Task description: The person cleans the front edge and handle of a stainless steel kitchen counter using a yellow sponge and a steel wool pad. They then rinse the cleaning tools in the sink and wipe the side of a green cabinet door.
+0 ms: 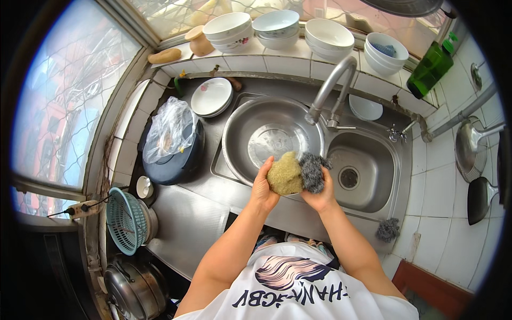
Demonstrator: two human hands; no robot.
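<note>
My left hand (265, 188) holds a yellowish scouring pad (285, 174) over the near rim of a large stainless steel basin (234, 140). A dark grey scouring pad (313, 173) is in my right hand (323, 192), and the two pads touch each other. The basin rests over the left sink bowl, with a little moisture on its bottom. Above its right side reaches the curved spout of a faucet (331, 80). To the right lies the smaller sink bowl (360, 176) with its drain. The palms are partly hidden behind the pads.
Stacked bowls (330, 36) and a green pump bottle (431, 68) line the tiled ledge. Plates (211, 96) and a dark lidded pot (172, 170) under a plastic bag (170, 132) stand left. Another grey scouring pad (387, 230) lies at the right counter corner. A blue basket (126, 222) is far left.
</note>
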